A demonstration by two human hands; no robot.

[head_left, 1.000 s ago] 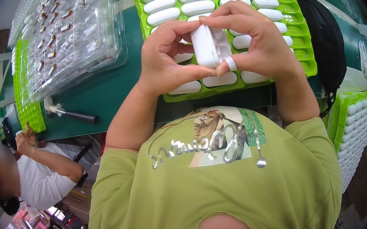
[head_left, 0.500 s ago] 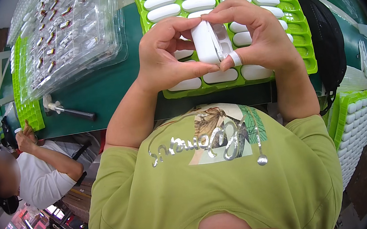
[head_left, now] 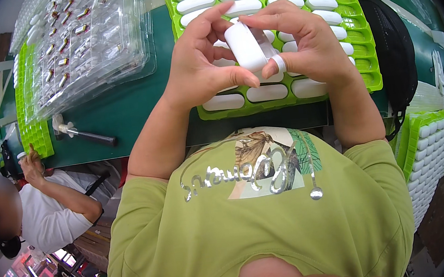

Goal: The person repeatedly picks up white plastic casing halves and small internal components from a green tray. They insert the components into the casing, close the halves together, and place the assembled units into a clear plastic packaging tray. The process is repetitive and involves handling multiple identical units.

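White plastic, smooth and rounded, caught the light where a case (head_left: 244,47) sat above a green tray (head_left: 262,107), between the two hands. The right hand (head_left: 310,44) pinched it between forefinger and thumb, the thumb wearing a white band (head_left: 280,63). The left hand (head_left: 199,66) stood wide around the other side, forefinger lifted clear and thumb tip just below the case; whether its other fingers touched could not be told. A paler inner face showed toward the right hand, so this piece looked unfinished, though how far its lid stood ajar was unclear.

Below, the left three columns of the tray held white cases (head_left: 223,102) wherever they could be seen. The fourth held a run of them with a bare pocket at the far end, and the outermost pockets (head_left: 359,33) on the right were bare. Whether the seated ones had been dealt with could not be judged from outside. To the left, on the dark green table (head_left: 140,107), clear plastic trays (head_left: 108,69) carried many small metallic parts (head_left: 81,29), with a hammer (head_left: 94,137) lying nearby
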